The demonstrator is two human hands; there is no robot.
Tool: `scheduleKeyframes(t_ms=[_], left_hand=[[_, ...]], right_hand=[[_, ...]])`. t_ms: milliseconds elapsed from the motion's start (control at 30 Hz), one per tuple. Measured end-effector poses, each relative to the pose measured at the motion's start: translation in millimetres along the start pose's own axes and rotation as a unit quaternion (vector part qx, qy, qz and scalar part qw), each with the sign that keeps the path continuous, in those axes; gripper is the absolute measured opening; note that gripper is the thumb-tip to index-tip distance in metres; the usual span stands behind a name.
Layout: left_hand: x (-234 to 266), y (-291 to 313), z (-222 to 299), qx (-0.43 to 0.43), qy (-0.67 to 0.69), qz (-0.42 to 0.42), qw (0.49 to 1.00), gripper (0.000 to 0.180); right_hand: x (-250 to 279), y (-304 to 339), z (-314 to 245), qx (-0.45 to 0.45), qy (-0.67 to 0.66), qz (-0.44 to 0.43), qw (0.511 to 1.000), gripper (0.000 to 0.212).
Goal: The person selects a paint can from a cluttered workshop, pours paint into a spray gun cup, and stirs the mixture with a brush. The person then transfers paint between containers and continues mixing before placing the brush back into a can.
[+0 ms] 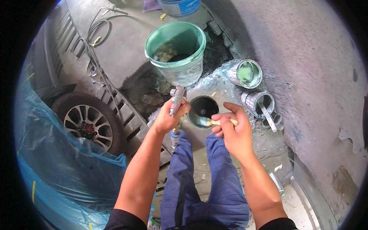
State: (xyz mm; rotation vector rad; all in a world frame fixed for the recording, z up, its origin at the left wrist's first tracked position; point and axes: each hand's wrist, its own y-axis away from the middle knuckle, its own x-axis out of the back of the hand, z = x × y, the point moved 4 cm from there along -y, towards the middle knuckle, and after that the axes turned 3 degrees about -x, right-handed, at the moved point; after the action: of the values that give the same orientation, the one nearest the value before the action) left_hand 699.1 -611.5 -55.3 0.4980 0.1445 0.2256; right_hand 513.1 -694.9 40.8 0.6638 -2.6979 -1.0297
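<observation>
My left hand [165,119] is wrapped round a spray gun [177,99], its metal body sticking up past my thumb. A blue and metal hose fitting [174,137] hangs below that hand. In my right hand [237,134] is a small paintbrush [221,122] with a pale wooden handle, its bristle end pointing left toward the gun. The brush is over the near edge of a round container [192,111] with a dark inside, on the floor between my hands. Just beyond the gun stands a large bucket [184,74] with a green, paint-stained inside.
Two paint-smeared cans stand to the right, one with green paint [234,73], the other with a stir stick [267,117]. On the left are a car wheel [88,126], blue plastic sheeting [69,172] and a floor grate [134,134]. A hose [109,27] and blue bucket [179,7] lie farther off.
</observation>
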Motion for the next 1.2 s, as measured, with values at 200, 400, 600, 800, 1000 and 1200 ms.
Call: scheduleKeyframes(t_ms=[200, 400, 600, 800, 1000, 1200], left_hand=[[5.5, 0.9, -6.3, 0.068, -0.013, -0.004, 0.998, 0.011], [5.3, 2.4, -14.3, 0.040, -0.003, -0.010, 0.999, 0.012], [-0.8, -1.0, -12.0, 0.022, -0.002, -0.005, 1.000, 0.014], [0.2, 2.7, -14.1, 0.048, -0.016, -0.013, 0.999, 0.013], [-3.9, 3.3, -1.6, 0.095, 0.007, -0.033, 0.995, 0.011], [3.9, 5.4, 5.8, 0.081, 0.009, -0.034, 0.996, 0.011]], right_hand=[[7.3, -13.4, -13.8, -0.007, -0.031, 0.034, 0.999, 0.037], [19.8, -3.8, -3.3, -0.030, 0.073, 0.004, 0.997, 0.037], [1.5, -9.6, -13.7, 0.044, 0.165, -0.043, 0.984, 0.037], [25.7, -10.2, -30.1, 0.077, 0.302, 0.011, 0.950, 0.041], [-7.9, -1.5, -31.7, 0.297, 0.306, -0.104, 0.899, 0.042], [-4.1, 21.9, -15.1, 0.384, 0.286, -0.267, 0.836, 0.050]])
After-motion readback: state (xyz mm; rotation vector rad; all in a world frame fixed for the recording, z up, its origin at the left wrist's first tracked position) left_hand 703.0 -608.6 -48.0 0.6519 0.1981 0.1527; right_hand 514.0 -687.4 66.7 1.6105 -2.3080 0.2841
